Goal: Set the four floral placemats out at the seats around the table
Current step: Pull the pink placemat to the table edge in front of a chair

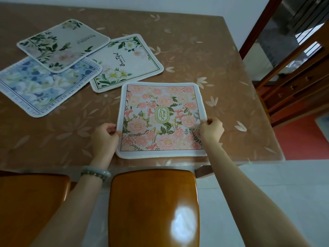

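Note:
A pink floral placemat (161, 120) with a green "GARDEN" badge lies flat near the table's front edge, in front of a wooden chair. My left hand (105, 138) pinches its left edge and my right hand (211, 130) pinches its right edge. Three other placemats lie in a loose overlapping pile at the back left: a white one with green leaves (127, 63), a blue floral one (41, 88), and a pale one with dark green leaves (62, 45) resting on top of the blue one.
The table (204, 56) has a brown leaf-patterned cover under clear plastic. A glossy wooden chair (153, 207) stands right below the pink mat, another chair seat (26, 202) at the lower left. A wooden chair back (293, 82) stands at the table's right side.

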A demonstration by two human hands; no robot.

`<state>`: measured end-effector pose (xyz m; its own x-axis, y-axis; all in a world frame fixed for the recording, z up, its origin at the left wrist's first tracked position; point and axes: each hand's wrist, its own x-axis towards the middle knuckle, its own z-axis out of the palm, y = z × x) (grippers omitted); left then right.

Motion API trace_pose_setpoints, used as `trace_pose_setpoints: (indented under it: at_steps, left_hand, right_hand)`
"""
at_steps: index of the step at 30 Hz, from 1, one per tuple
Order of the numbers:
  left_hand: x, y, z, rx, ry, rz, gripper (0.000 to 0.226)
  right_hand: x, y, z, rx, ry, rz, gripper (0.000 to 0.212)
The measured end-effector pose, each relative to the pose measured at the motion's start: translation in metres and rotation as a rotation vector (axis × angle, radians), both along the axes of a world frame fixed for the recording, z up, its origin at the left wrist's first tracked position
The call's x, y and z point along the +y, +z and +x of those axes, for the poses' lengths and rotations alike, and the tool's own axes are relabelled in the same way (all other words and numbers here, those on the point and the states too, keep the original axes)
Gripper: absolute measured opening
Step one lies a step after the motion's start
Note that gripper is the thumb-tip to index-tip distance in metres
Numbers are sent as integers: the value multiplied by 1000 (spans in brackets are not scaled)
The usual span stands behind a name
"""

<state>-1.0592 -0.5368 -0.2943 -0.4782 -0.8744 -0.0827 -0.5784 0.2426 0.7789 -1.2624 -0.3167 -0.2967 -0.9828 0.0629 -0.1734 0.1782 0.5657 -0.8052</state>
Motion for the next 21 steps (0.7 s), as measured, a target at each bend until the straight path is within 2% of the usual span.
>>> trace_pose_setpoints:
  at_steps: [5,8,10,11,15,18,21]
  left_hand:
    - [3,-3,0,-23,5,-14,22]
    - [-1,-2,-2,-88,-24,-39,23]
    - [-7,-2,-10,-211,-107,-154,32]
    - [-11,-2,-17,-248,-155,-212,38]
    - [-35,12,-60,-243,-377,-392,54]
    - [-50,8,-93,-368,-596,-557,64]
    - [-48,-8,-119,-420,-735,-549,60]
  right_hand:
    - [3,-1,0,1,42,41,5]
    - [1,1,1,-28,60,80,30]
    - [-4,5,-3,4,118,210,53]
    - [-8,8,-8,55,174,282,58]
    - [-37,20,-43,268,510,362,51]
    - [-66,17,-70,350,771,455,52]
    - [-93,6,-89,365,984,579,52]
